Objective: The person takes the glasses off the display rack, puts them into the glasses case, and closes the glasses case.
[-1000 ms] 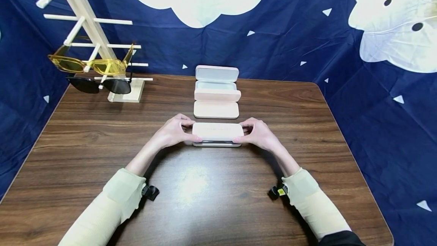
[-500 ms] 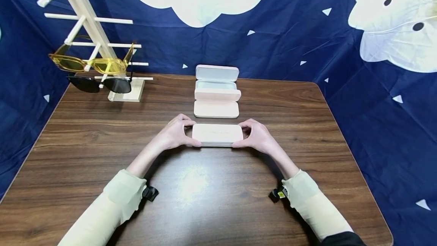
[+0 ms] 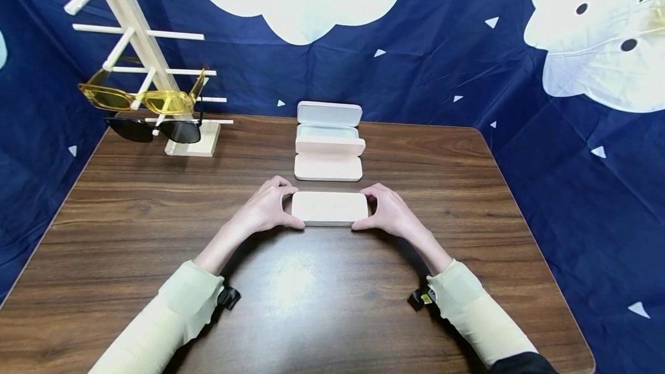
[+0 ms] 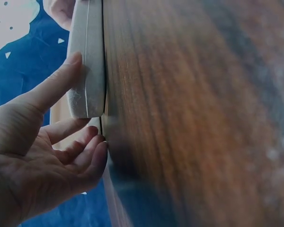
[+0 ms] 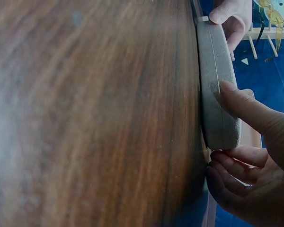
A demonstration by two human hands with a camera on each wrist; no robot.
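Observation:
A pale pink glasses case (image 3: 329, 207) lies closed on the wooden table, its long side toward me, with faint lettering on the lid. My left hand (image 3: 268, 205) holds its left end, thumb on the front face and fingers bent around the end. At the opposite end my right hand (image 3: 391, 210) grips the same way. In the left wrist view, the left thumb (image 4: 59, 82) touches the front near the seam, which runs shut along the case (image 4: 87, 90). The right wrist view has the right thumb (image 5: 244, 104) against the front face too.
Just behind are an open glasses case (image 3: 330, 145) and another closed pink case (image 3: 328, 168). A wooden stand (image 3: 191, 138) at the back left bears yellow sunglasses (image 3: 168, 102) and black sunglasses (image 3: 180, 131). A blue cloth (image 3: 415, 74) hangs behind the table (image 3: 332, 299).
The lid of the glasses case was slightly ajar a second ago and has come down shut. Both thumbs have moved down a little along its front.

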